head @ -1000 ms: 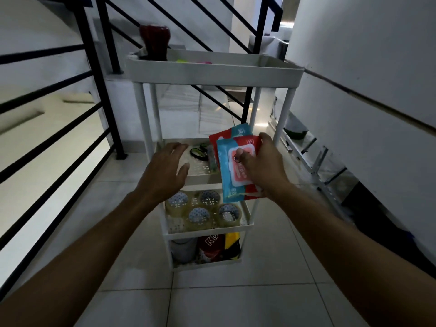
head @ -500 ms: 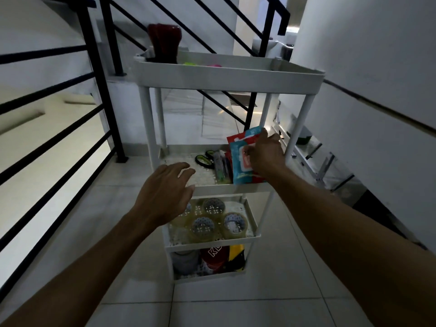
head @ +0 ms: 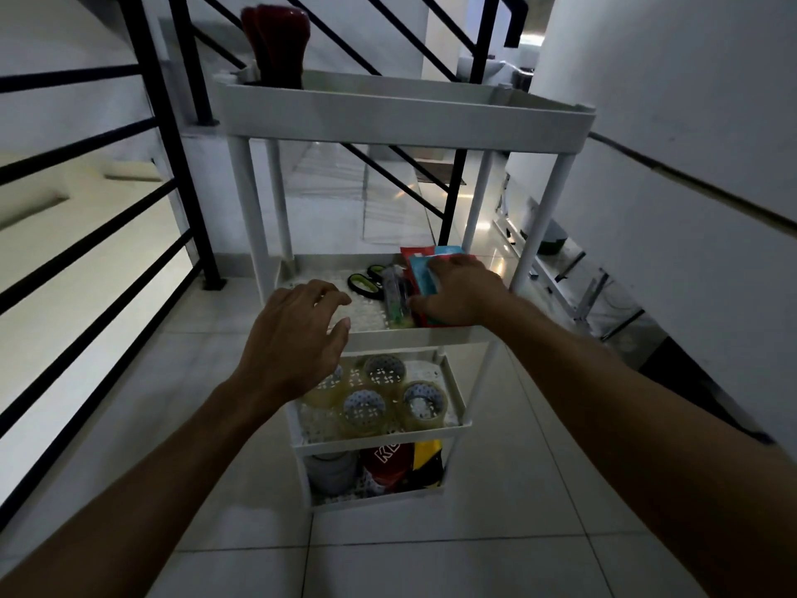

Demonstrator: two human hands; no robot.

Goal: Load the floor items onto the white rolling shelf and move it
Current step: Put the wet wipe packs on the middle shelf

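The white rolling shelf (head: 401, 118) stands on the tiled floor in front of me, with several tiers. My right hand (head: 459, 291) lies on the red and blue wipe packs (head: 420, 263), which rest on the second tier at its right side. Scissors with green handles (head: 366, 280) and a clear pack of pens (head: 396, 295) sit beside them. My left hand (head: 297, 338) hovers with fingers spread at that tier's front left edge. Tape rolls (head: 371, 397) fill the third tier. A red packet (head: 386, 461) and a yellow one sit in the bottom tier.
A dark red object (head: 276, 45) stands on the top tier's back left corner. Black stair railing (head: 172, 166) runs along the left and behind the shelf. A white wall (head: 690, 187) closes the right side, with metal rack parts (head: 582, 287) lying along its base.
My right hand has carried the wipe packs from in front of the shelf into the second tier and laid them down. My left hand shifted slightly toward that tier's front edge.
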